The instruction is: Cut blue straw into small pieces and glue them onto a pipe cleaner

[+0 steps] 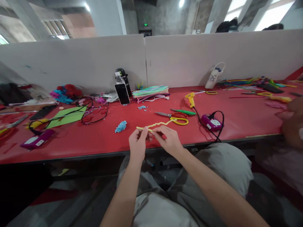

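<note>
A thin yellow fuzzy strip (162, 123) runs between and beyond my hands, with a wavy part stretching right to the yellow scissor handle. My left hand (138, 141) pinches its straight left end between thumb and finger. Just to the right, my right hand (168, 138) pinches the strip too, its fingertips close to the left ones. Both hands are over the front edge of the red table (94, 138). Left of them lies a fuzzy light blue piece (121, 126). Scissors (179, 120) with yellow and red handles rest behind my right hand.
Behind stand a phone (122, 93), a bottle and a bundle of pastel strips (151, 92). To the right are a yellow glue gun (189, 99), green-handled tool (186, 112), purple box (211, 122) with cables and a white cup (213, 77). A person's arm (293, 123) is at far right.
</note>
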Demonstrator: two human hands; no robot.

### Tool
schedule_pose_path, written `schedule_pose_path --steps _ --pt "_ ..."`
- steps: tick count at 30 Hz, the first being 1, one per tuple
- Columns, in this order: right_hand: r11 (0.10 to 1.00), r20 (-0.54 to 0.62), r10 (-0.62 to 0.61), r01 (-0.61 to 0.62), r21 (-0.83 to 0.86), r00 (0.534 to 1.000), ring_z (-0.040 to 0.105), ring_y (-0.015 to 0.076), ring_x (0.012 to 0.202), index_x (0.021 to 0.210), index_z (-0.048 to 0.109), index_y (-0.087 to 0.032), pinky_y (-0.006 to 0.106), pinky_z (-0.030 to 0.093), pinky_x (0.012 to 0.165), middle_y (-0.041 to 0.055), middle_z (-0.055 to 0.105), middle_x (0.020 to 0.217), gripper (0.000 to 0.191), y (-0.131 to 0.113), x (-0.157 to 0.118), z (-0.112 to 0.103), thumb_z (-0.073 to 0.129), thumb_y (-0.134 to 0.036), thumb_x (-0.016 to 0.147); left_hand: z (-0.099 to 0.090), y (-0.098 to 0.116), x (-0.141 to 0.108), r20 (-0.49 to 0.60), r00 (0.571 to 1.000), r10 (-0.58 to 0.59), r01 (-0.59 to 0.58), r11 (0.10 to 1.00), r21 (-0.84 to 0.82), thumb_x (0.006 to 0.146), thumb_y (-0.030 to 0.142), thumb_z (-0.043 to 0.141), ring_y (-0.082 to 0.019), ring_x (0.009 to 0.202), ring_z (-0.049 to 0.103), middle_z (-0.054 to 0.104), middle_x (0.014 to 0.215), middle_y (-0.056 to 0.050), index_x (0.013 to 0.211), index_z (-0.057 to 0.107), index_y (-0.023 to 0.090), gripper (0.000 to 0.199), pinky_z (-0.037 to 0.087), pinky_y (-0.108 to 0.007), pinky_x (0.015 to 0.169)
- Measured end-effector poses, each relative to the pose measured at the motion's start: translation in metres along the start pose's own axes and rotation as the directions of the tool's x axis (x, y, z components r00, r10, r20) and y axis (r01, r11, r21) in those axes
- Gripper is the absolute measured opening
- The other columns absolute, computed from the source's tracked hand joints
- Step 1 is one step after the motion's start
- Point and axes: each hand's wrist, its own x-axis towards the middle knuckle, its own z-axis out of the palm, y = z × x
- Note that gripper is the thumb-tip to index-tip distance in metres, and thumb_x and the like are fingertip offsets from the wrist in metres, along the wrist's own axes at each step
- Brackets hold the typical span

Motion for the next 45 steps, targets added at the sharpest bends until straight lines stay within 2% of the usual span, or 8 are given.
schedule_pose_path --steps 8,17,25,28,30,35,40,45 --pt "0.999 0.007 0.000 -0.001 0.036 1.000 0.064 0.0171 0.087 0.101 0.064 -0.021 0.029 0.052 0.074 0.0066 0.069 0.095 0.013 0.001 0.002 -0.001 0.053 -0.025 0.094 -0.002 0.000 0.002 0.016 0.998 -0.067 0.067 0.997 -0.045 0.078 0.037 0.072 -0.008 0.050 0.056 0.063 0.061 0.000 0.072 0.063 0.013 0.027 0.047 -0.019 0.051" --pt "0.996 -0.036 0.092 -0.091 0.011 0.995 0.063 0.0153 0.073 0.093 0.065 -0.020 0.027 0.051 0.068 0.0044 0.068 0.082 0.012 0.002 0.000 0.001 0.055 -0.026 0.093 -0.002 0.000 0.000 0.148 0.979 -0.136 0.137 0.991 0.005 0.074 0.034 0.075 -0.010 0.057 0.059 0.067 0.068 -0.003 0.081 0.070 0.013 0.023 0.050 -0.023 0.057" --pt "0.998 0.069 -0.044 0.047 -0.048 0.997 0.061 0.0167 0.081 0.103 0.067 -0.022 0.031 0.052 0.077 0.0057 0.067 0.087 0.017 0.001 0.002 -0.005 0.054 -0.024 0.093 -0.011 0.001 0.004 0.135 0.990 -0.036 0.017 0.990 0.139 0.081 0.036 0.066 -0.010 0.056 0.051 0.057 0.062 0.002 0.074 0.064 0.016 0.021 0.042 -0.021 0.056" --pt "0.998 0.005 -0.024 0.024 -0.052 1.000 0.061 0.0197 0.095 0.109 0.066 -0.022 0.036 0.051 0.088 0.0081 0.066 0.098 0.020 0.001 0.005 -0.011 0.058 -0.027 0.091 -0.015 0.009 0.005 0.222 0.975 -0.019 -0.044 0.960 0.276 0.086 0.038 0.060 -0.011 0.060 0.052 0.057 0.064 0.001 0.074 0.061 0.018 0.023 0.042 -0.022 0.060" --pt "0.999 0.038 0.031 -0.031 0.010 0.999 0.062 0.0204 0.100 0.116 0.064 -0.022 0.037 0.051 0.090 0.0096 0.065 0.108 0.027 0.002 0.006 -0.014 0.059 -0.029 0.090 -0.016 0.015 0.003 0.311 0.950 -0.035 -0.089 0.922 0.376 0.088 0.038 0.057 -0.013 0.065 0.054 0.059 0.069 -0.001 0.076 0.061 0.018 0.024 0.044 -0.023 0.064" --pt "0.948 0.268 0.201 -0.256 0.188 0.942 0.065 0.0148 0.078 0.109 0.064 -0.019 0.026 0.053 0.070 0.0057 0.069 0.094 0.025 0.005 0.004 -0.012 0.055 -0.034 0.093 -0.016 0.016 -0.001 0.422 0.895 -0.147 -0.084 0.872 0.482 0.089 0.037 0.054 -0.016 0.069 0.060 0.062 0.078 -0.002 0.085 0.061 0.019 0.020 0.047 -0.025 0.064" --pt "0.955 0.273 0.220 -0.264 0.135 0.936 0.057 0.0124 0.070 0.089 0.068 -0.017 0.024 0.045 0.064 0.0016 0.067 0.079 0.019 0.005 0.006 -0.011 0.054 -0.029 0.093 -0.020 0.015 -0.001 0.432 0.889 -0.153 -0.125 0.825 0.551 0.089 0.034 0.053 -0.016 0.060 0.060 0.059 0.066 0.000 0.079 0.060 0.020 0.019 0.046 -0.024 0.058" --pt "0.955 0.268 0.234 -0.272 0.115 0.934 0.046 0.0102 0.058 0.089 0.066 -0.017 0.022 0.037 0.054 -0.0009 0.061 0.071 0.016 0.004 0.007 -0.014 0.057 -0.029 0.091 -0.020 0.019 -0.001 0.435 0.895 -0.102 -0.193 0.789 0.583 0.087 0.030 0.054 -0.013 0.053 0.054 0.057 0.060 0.001 0.070 0.059 0.019 0.021 0.040 -0.022 0.052"
